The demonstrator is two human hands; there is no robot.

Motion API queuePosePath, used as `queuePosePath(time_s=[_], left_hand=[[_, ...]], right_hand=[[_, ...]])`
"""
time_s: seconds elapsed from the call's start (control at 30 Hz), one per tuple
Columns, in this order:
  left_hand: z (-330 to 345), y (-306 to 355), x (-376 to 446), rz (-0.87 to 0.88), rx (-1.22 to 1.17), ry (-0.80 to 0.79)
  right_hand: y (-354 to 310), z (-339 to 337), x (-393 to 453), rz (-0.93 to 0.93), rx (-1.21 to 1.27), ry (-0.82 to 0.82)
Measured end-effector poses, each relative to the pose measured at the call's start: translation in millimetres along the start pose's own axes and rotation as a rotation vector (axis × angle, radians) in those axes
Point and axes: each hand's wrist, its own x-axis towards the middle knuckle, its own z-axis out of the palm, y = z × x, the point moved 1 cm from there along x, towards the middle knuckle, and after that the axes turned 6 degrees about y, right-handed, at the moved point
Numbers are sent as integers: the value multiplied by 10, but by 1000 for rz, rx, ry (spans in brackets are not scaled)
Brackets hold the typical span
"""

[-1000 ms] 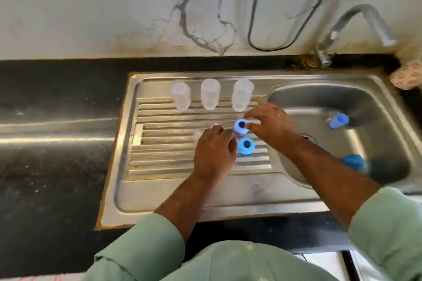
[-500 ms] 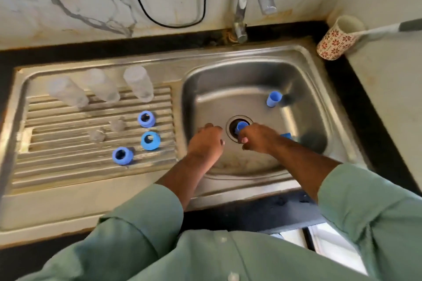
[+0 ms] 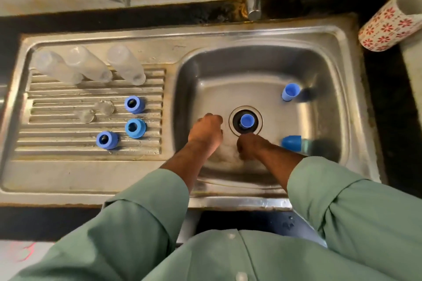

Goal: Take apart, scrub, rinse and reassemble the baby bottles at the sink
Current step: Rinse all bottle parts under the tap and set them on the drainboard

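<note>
Standing farthest left of the drain (image 3: 245, 121), three clear bottles (image 3: 90, 65) line the back of the drainboard (image 3: 68, 166), with two clear teats (image 3: 96, 112) and three blue rings (image 3: 127, 122) in front of them. Just left of the drain hovers the left hand (image 3: 206, 131), fingers curled, apparently empty. A blue cap (image 3: 246, 120) sits on the drain. Just below it, the right hand (image 3: 251, 146) is curled; its grip cannot be told. Two more caps (image 3: 290, 118) lie right of the drain.
</note>
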Motion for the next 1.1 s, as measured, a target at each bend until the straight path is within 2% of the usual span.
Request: queuePosePath(time_s=[0.13, 0.23, 0.33, 0.4, 0.5, 0.63, 0.77, 0.87, 1.1], left_hand=[[-18, 89, 202, -13, -61, -15], [-97, 120, 384, -43, -131, 0], [-377, 250, 585, -6, -262, 143], [-644, 379, 712, 59, -399, 302], [-1064, 653, 904, 121, -706, 426], [-1394, 1006, 1080, 245, -789, 522], [-1459, 1167, 1183, 187, -873, 519], [-1490, 1176, 1266, 178, -842, 573], [-1457, 1021, 1346, 143, -722, 601]], right_hand=[[130, 122, -2, -2, 101, -15], [147, 109, -16, -31, 270, 53], [149, -188, -80, 59, 733, 203], [174, -464, -125, 112, 904, 416], [160, -876, -228, 41, 943, 690], [40, -1201, -322, -110, 840, 948], [-1, -1287, -255, -127, 815, 983], [-24, -1294, -188, -134, 878, 929], [-18, -1396, -98, -96, 736, 957]])
